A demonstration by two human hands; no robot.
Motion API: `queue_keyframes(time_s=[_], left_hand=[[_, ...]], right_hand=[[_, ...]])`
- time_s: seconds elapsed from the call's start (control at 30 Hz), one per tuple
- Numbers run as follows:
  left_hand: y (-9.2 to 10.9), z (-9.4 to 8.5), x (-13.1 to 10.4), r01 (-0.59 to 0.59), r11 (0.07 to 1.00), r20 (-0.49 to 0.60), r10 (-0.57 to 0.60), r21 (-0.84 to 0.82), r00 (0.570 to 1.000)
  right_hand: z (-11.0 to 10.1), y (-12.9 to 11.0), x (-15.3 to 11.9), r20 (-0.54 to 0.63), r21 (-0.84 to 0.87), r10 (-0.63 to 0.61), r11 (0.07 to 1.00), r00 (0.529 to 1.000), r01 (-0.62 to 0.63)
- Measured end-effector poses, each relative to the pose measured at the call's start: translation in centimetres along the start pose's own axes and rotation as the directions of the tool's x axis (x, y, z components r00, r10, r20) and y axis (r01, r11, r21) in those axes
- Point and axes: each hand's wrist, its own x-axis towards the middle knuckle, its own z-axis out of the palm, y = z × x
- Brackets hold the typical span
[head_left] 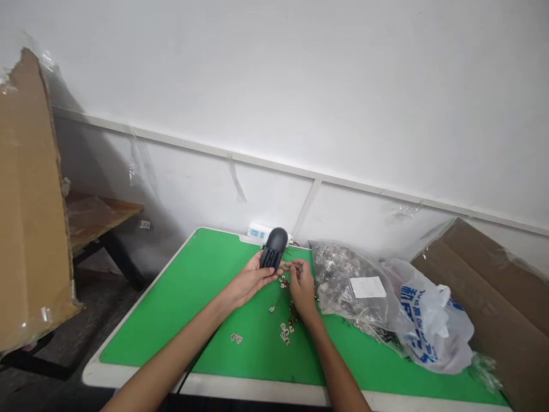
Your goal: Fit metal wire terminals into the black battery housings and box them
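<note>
My left hand (253, 277) is closed around a black plastic housing (274, 246) with a rounded top and slots like a battery compartment in its lower part. It is tilted above the green table top. Just to its right, my right hand (301, 283) has its fingers pinched together near the housing's lower edge. What lies between those fingertips is too small to name. Below the hands lie small metal pieces with thin wires (283, 281). Closer to me are several pale metal tabs (285, 333) and a further small pair of tabs (236, 338).
A clear bag of small metal parts (338, 274) lies at the right, with a white plastic bag (433, 320) beside it. Cardboard (484, 297) stands at the far right, a cardboard box (30, 200) at the left. A power strip (257, 232) sits against the wall.
</note>
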Motion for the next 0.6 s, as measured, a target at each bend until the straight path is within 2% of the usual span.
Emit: queue_keyframes(time_s=[0.2,0.3,0.43,0.6], left_hand=[[0.3,2.2,1.4,0.026,1.000,-0.027,-0.025,0.018,0.999],[0.7,2.5,2.4,0.073,0.993,0.134,-0.060,-0.094,0.989],[1.9,3.1,3.0,0.233,0.925,0.404,-0.098,-0.299,0.910],[2.8,4.6,3.1,0.321,0.884,0.492,-0.123,-0.340,0.862]], right_hand=[[-0.1,-0.2,0.2,-0.018,-0.045,-0.024,0.999,1.000,0.023],[-0.1,0.1,0.4,-0.035,-0.009,-0.021,1.000,0.999,0.021],[-0.1,0.3,0.8,-0.073,-0.038,-0.057,0.998,0.996,0.055],[-0.6,0.3,1.1,-0.068,-0.081,-0.079,0.994,0.995,0.073]])
